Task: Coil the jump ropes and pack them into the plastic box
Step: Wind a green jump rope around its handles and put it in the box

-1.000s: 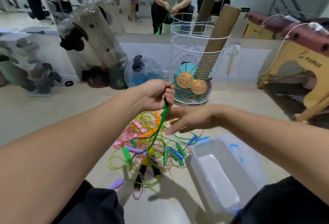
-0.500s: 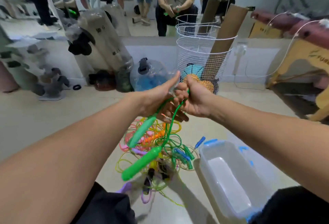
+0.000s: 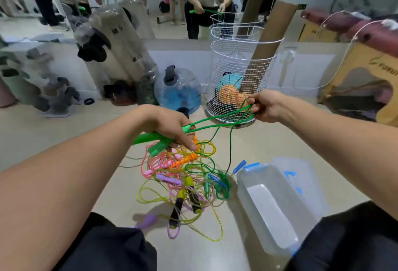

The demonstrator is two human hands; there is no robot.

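Your left hand [image 3: 170,127] grips both green handles [image 3: 154,141], anchoring the loops | green rope [image 3: 217,119] runs taut to your right hand [image 3: 261,106], fingers pinching the bends to size the coil; one strand trails to the floor pile [image 3: 183,182] | plastic box [image 3: 277,212] waits open, lower right.

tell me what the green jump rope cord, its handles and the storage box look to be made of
Green jump rope cord: likely PVC or similar plastic, glossy and thin, bending in smooth loops. Green handles: probably foam or soft matte plastic, showing no shine; motion blur leaves it open. Plastic box: translucent, frosted-looking plastic; the floor shows faintly through its walls.
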